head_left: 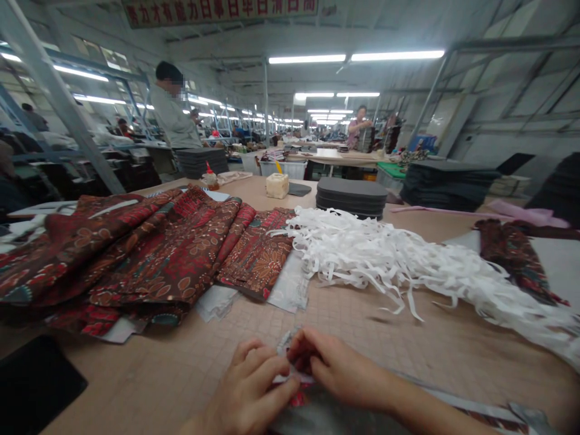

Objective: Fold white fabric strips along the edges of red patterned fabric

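At the near edge of the table, my left hand (254,386) and my right hand (338,368) meet over a fabric piece (299,400) with a red print and a greyish side. My left fingers are bent, with thumb and fingertips pressed on its edge. The right hand is closed in a pinch at the same edge, and a pale strip shows between the two hands. My fingers hide much of the piece, and its near part is blurred. Beyond the right hand lies a tangled heap of white strips (362,248).
Brown and red patterned fabric (181,260) is piled on the left. Behind stand a stack of dark grey pads (351,196), a cream block (277,185) and a red-tipped bottle (209,178). A black object (40,383) lies near left. One person (172,115) stands across the table.
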Motion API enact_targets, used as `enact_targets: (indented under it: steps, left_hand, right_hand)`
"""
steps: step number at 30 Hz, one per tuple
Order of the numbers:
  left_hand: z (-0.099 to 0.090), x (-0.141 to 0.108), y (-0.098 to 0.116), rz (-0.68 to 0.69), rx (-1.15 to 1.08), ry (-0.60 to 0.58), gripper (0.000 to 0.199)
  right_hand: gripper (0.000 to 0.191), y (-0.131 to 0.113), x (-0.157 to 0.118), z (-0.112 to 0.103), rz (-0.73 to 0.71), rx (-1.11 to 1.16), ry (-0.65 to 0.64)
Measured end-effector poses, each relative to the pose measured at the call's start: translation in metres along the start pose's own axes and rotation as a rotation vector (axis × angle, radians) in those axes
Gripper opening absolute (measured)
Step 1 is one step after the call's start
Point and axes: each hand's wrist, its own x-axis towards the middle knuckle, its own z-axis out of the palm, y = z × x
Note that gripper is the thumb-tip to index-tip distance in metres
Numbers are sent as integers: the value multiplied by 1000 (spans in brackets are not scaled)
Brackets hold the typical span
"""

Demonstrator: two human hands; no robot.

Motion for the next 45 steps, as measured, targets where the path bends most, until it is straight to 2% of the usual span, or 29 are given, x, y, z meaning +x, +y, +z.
enact_targets:
  steps: [2,4,6,8,10,12,14,16,21,26,32,35,37,39,41,42,44,45]
  left_hand:
    - [3,-3,-2,-79,-43,-72,16]
    - [7,-7,-5,-291,-93,-135,22]
    - [12,-10,-8,-478,-120,-150,33]
    - [14,-12,-9,-546,-92,-145,31]
    - [12,-10,-7,-484,-20,-126,17]
    - [9,-5,-3,-348,59,-115,6]
    - [7,-2,-1,-230,111,-138,11]
    - [7,-1,0,-167,139,-181,18]
    - [11,-8,-1,-84,194,-256,29]
    - [8,-4,0,40,219,-261,35]
    - [9,-3,1,-1,198,-300,29]
    - [11,-5,-1,-2,208,-276,29]
    - [13,-6,-3,22,224,-252,32]
    - [15,-8,-5,66,254,-186,37]
    - [15,-10,-6,124,302,-152,40]
    - [15,-13,-8,162,323,-148,40]
    - [15,-23,-15,235,360,-303,35]
    - [16,-28,-23,265,337,-263,33]
  right_hand:
    - [39,3,1,1,4,-4,18]
    - [34,6,1,1,-13,-54,29]
    - [30,9,3,0,-37,-128,28]
    - [28,10,6,0,-76,-222,29]
    - [25,13,10,0,-146,-322,30]
    - [21,17,15,1,-222,-403,26]
    - [18,21,19,1,-263,-456,7]
    - [16,26,23,2,-269,-493,-6]
    - [11,28,31,7,-248,-595,-16]
    - [10,19,37,10,-194,-818,-58]
    - [12,15,38,6,-129,-831,-3]
    - [12,22,25,10,-183,-783,62]
    - [11,28,9,14,-306,-789,98]
    - [8,34,-11,16,-434,-882,119]
    - [13,39,-35,13,-497,-1004,127]
    - [16,40,-48,9,-489,-1049,127]
    - [22,41,-77,-1,-416,-1107,117]
    - [24,41,-92,-8,-362,-1121,114]
